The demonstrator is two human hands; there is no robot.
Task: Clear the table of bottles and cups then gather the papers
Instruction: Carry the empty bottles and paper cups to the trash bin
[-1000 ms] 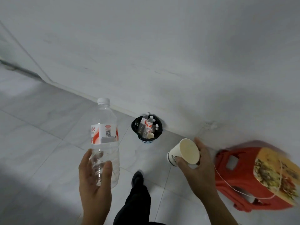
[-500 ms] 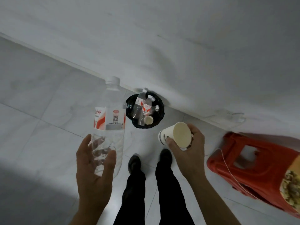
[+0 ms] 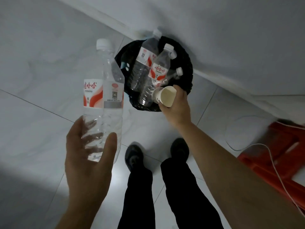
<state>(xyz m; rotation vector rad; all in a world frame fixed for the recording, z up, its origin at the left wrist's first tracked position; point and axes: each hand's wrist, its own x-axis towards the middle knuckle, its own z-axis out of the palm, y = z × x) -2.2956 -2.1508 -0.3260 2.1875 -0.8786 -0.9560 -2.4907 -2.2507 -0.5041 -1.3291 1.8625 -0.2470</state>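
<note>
1. Our right hand (image 3: pixel 177 106) grips a paper cup (image 3: pixel 165 96), tipped on its side with its mouth towards us, right over the near rim of the bin (image 3: pixel 188 66).
2. Our left hand (image 3: pixel 90 156) is wrapped around the base of a clear water bottle (image 3: pixel 105 96), capped and upright, held just left of the bin.
3. The black-lined bin stands on the floor against the wall and already holds several bottles (image 3: pixel 148 66).
4. We judge we are in the clearing step, at the drop.
5. Next, we would loosen the right hand so the cup falls in, then swing the bottle over the opening.
6. The papers are not in view.
</note>
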